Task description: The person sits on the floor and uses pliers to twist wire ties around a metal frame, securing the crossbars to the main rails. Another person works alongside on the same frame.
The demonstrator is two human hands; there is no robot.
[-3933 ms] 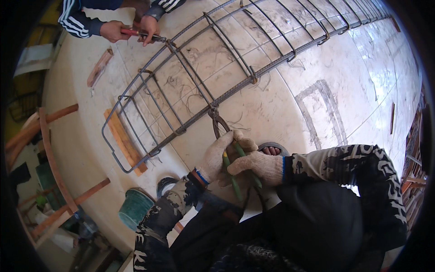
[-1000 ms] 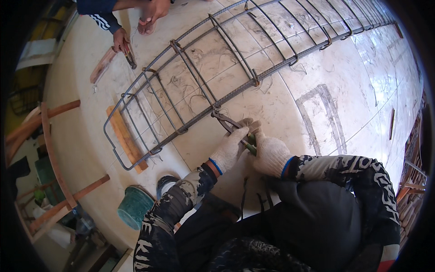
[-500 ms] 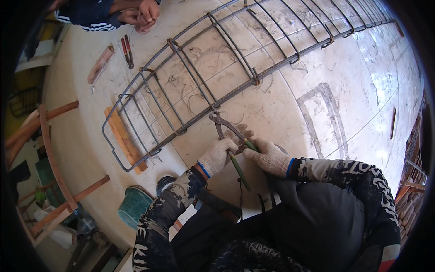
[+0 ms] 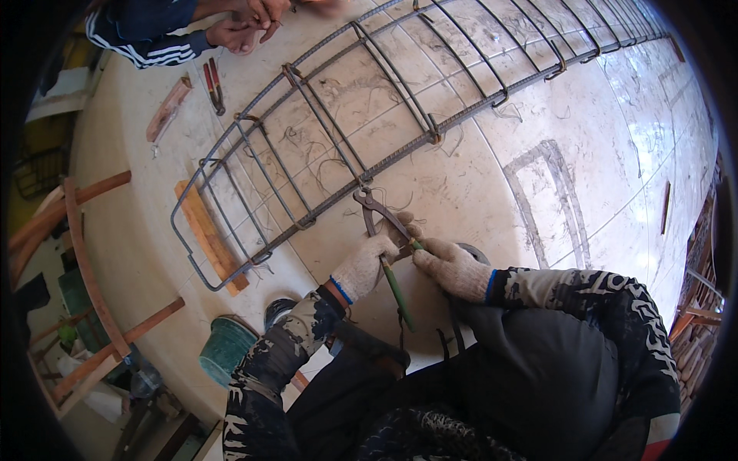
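A long rebar cage point(image 4: 330, 138) of steel bars and stirrups lies across the pale concrete floor. Both my hands wear white knit gloves. My left hand point(image 4: 367, 265) and my right hand point(image 4: 450, 265) grip the green handles of a pair of pincers point(image 4: 383, 230). The pincer jaws close on thin tie wire at a joint of the near bar, just below a stirrup. Loose wire ends curl on the floor under the cage.
Another person's hands point(image 4: 250, 23) in a striped dark sleeve work at the far bar. Red-handled pliers point(image 4: 213, 81) lie beside them. A wooden block point(image 4: 207, 234) props the cage end. A green bucket point(image 4: 227, 349) stands near my shoe; timber lies at left.
My hands pulled the pincers back from the joint and returned the jaws to it. The other person laid the red pliers on the floor and moved their hands to the far bar.
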